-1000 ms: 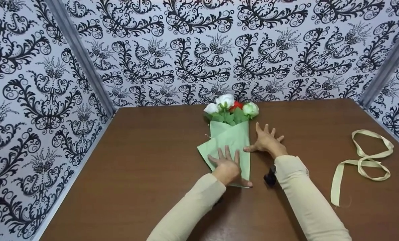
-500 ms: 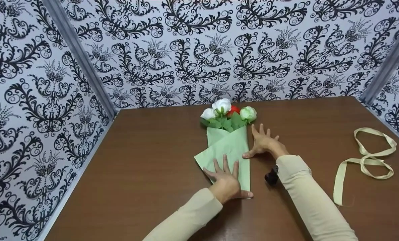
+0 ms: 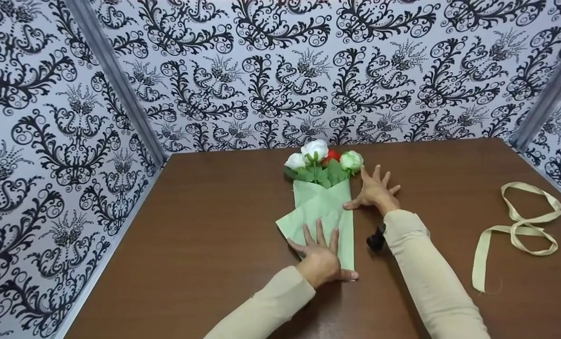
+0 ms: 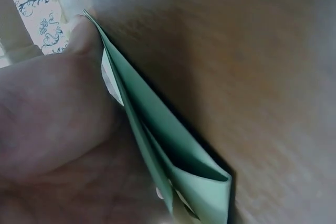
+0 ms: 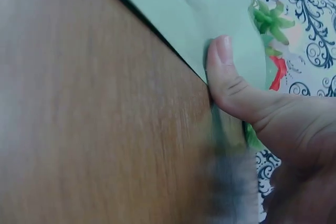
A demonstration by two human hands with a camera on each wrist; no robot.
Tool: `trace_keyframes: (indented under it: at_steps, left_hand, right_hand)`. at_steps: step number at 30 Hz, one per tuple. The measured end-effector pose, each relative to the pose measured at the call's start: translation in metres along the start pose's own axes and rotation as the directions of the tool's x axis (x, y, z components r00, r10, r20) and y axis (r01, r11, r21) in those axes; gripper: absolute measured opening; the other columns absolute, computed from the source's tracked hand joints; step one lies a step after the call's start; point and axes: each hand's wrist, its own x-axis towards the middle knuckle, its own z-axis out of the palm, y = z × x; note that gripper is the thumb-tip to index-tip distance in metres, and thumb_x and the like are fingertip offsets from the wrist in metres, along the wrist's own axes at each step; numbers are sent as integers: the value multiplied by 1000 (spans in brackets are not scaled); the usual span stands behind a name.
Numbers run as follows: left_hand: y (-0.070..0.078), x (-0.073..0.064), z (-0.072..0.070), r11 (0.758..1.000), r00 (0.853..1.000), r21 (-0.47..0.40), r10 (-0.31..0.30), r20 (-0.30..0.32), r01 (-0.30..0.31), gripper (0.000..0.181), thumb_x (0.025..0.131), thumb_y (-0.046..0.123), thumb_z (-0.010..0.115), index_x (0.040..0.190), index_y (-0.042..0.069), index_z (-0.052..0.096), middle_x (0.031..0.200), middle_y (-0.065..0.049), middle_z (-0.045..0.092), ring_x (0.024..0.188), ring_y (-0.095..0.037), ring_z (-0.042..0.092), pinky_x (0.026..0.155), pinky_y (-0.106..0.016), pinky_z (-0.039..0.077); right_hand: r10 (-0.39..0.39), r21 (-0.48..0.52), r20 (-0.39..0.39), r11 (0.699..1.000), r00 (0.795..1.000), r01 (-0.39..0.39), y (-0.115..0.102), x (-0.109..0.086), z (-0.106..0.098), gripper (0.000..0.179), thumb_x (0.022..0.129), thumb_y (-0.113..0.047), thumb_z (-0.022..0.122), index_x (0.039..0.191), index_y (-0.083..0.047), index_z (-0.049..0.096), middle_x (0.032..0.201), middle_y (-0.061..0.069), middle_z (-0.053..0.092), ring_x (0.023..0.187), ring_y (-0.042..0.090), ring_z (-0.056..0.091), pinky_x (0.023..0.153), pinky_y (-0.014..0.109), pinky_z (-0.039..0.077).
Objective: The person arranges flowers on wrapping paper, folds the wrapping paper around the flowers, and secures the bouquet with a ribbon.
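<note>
A bouquet of white, red and pale green flowers lies on the table, its stems hidden inside folded light green wrapping paper. My left hand rests with spread fingers on the lower part of the paper, its thumb at the bottom right corner. In the left wrist view the paper's folded bottom end shows a gap between its layers beside that hand. My right hand is spread beside the paper's right edge. Its thumb presses on that edge in the right wrist view.
A cream ribbon lies looped at the right of the brown table. Black-and-white patterned walls stand behind and to the left. A small black device sits at the right wrist.
Bouquet and left hand have shifted a little toward the person since a second ago. In the last half second my right hand has slid up along the paper's edge toward the flowers.
</note>
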Motion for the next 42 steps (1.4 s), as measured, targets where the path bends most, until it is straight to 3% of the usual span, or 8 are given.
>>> trace_keyframes:
  at_steps: [6, 12, 20, 27, 42]
  left_hand:
    - [-2, -3, 0, 1000, 1000, -29, 4, -11, -5, 116, 65, 96, 48, 158, 48, -2, 170, 0, -7, 158, -34, 2, 113, -69, 30]
    - [0, -4, 3, 997, 1000, -81, 9, -19, -11, 113, 67, 94, 50, 158, 48, 1, 171, -2, -6, 157, -36, 3, 110, -68, 35]
    - [1, -7, 3, 994, 1000, -110, 10, 6, -9, 110, 68, 93, 50, 157, 51, 0, 170, 0, -8, 157, -36, 2, 109, -69, 36]
    - [-2, -8, -1, 994, 1000, -106, -5, 12, 6, 110, 68, 93, 50, 157, 51, 1, 170, 1, -7, 157, -35, 3, 109, -67, 37]
    - [-3, -8, -2, 990, 999, -138, 11, 30, -6, 110, 69, 92, 52, 157, 50, 1, 170, 0, -9, 157, -36, 1, 111, -70, 32]
  right_hand:
    - [29, 55, -63, 998, 998, -25, 0, 5, 3, 137, 68, -46, 91, 162, -13, -4, 162, 30, -22, 146, 57, -23, 105, 83, -12]
    - [81, 127, -111, 990, 991, -67, 1, 9, 4, 133, 72, -40, 90, 161, -14, -6, 162, 28, -23, 144, 57, -27, 104, 83, -14]
    - [142, 183, -177, 977, 974, -109, 2, 20, 10, 110, 83, -35, 81, 161, -12, 8, 167, 18, -16, 148, 51, -23, 102, 82, -18]
    - [99, 168, -214, 984, 972, -63, -4, 28, 11, 93, 87, -31, 77, 156, -1, 24, 166, 25, -4, 146, 59, -12, 101, 84, -15]
    - [118, 188, -267, 980, 956, -69, -7, 26, 13, 74, 89, -25, 76, 149, 1, 42, 165, 21, 16, 148, 60, -6, 98, 86, -17]
